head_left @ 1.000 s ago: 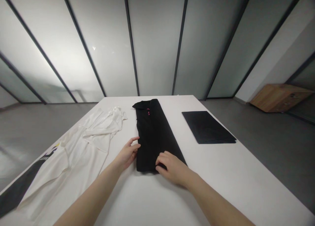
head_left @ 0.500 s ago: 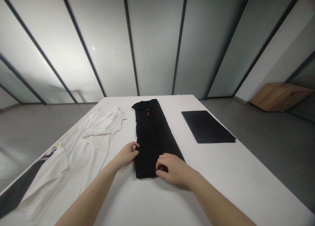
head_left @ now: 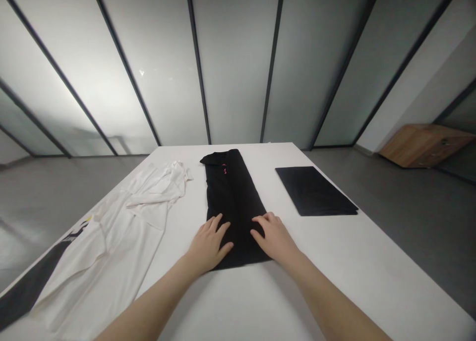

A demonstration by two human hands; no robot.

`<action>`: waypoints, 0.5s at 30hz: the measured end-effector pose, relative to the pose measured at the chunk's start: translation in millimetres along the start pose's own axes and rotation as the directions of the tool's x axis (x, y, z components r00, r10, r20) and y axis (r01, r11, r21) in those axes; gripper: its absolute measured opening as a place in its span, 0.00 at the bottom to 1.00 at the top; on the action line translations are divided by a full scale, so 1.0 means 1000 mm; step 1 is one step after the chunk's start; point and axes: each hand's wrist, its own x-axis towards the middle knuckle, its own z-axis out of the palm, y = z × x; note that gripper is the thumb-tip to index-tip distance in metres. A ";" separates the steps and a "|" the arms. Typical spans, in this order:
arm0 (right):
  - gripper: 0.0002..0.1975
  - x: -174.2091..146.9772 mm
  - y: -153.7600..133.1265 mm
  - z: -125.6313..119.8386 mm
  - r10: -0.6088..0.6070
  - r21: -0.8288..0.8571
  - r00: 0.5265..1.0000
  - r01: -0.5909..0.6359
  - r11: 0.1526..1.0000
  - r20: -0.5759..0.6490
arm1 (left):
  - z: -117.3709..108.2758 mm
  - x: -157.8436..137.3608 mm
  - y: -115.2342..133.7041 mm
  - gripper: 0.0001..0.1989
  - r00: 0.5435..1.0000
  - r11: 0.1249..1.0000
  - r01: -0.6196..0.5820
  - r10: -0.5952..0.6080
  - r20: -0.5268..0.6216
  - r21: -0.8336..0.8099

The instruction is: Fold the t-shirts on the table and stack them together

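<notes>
A black shirt (head_left: 232, 197), folded into a long strip, lies lengthwise in front of me. Its collar end points away, and a small pink mark shows near it. My left hand (head_left: 208, 243) rests over the strip's near left edge with fingers spread on the cloth. On the near right edge lies my right hand (head_left: 274, 236), its fingers apart and touching the fabric. Neither hand grips anything.
The white table (head_left: 230, 311) carries everything. To the left are spread white garments (head_left: 126, 242), with a dark printed cloth (head_left: 40, 276) beside them at the edge. A flat black folded stack (head_left: 316, 191) lies on the right. A wooden cabinet (head_left: 424, 145) stands beyond.
Both hands have shifted onto the near part of the black shirt, the left moving right and the right moving slightly up. Their curled fingers have spread out, and the near hem looks straighter.
</notes>
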 end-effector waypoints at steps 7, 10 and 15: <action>0.24 -0.001 0.003 -0.008 0.249 -0.061 0.961 -0.243 0.968 0.117 | -0.025 0.000 0.022 0.22 0.980 0.988 -0.144 0.150 0.133 -0.059; 0.21 0.000 0.013 -0.010 0.175 0.063 0.966 -0.190 0.980 0.192 | -0.028 0.001 0.026 0.17 0.937 0.963 -0.237 0.262 0.232 -0.129; 0.15 -0.004 0.022 -0.024 0.025 0.163 0.943 -0.084 0.983 0.331 | -0.034 0.002 0.027 0.06 0.904 0.940 -0.228 0.301 0.302 -0.254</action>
